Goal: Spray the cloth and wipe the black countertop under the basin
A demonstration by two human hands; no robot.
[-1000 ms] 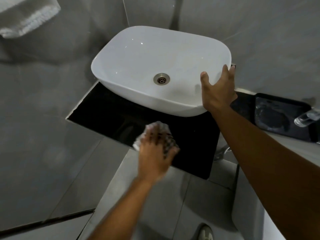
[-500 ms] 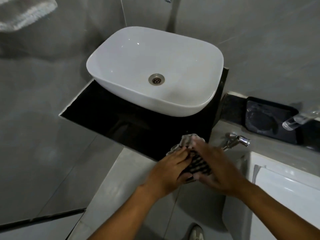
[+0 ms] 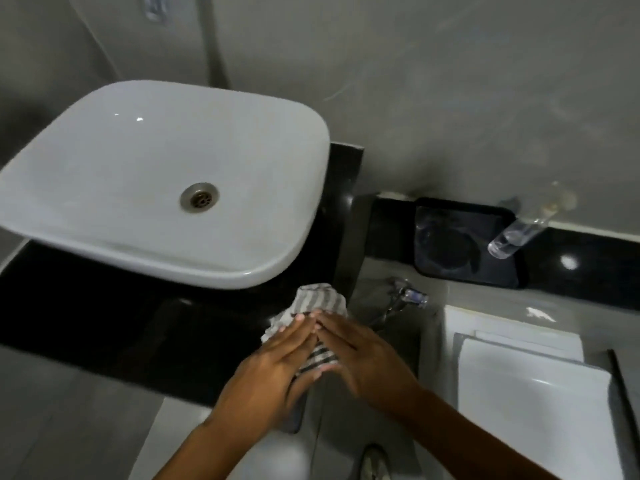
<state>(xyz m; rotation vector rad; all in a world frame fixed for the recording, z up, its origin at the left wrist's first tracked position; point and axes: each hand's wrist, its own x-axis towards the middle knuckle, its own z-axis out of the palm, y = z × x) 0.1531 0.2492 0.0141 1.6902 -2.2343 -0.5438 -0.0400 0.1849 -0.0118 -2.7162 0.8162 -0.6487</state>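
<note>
A striped grey-and-white cloth [image 3: 320,301] is bunched at the front right corner of the glossy black countertop [image 3: 104,320]. My left hand [image 3: 273,365] and my right hand [image 3: 360,355] both hold the cloth, fingers meeting over it. The white basin [image 3: 138,188] sits on the countertop, just behind and left of my hands, with a metal drain [image 3: 199,197] in its middle. A clear spray bottle [image 3: 516,235] lies tilted on the black ledge at the right, well away from both hands.
A black tray [image 3: 465,244] sits on the right ledge beside the bottle. A chrome hand-spray nozzle [image 3: 410,296] hangs just right of the cloth. A white toilet tank lid [image 3: 533,400] fills the lower right. Grey floor tiles and a shoe [image 3: 374,464] lie below.
My right hand left the basin's rim and came down onto the cloth beside my left hand. The cloth moved from the countertop's front middle to its right corner. The view shifted right.
</note>
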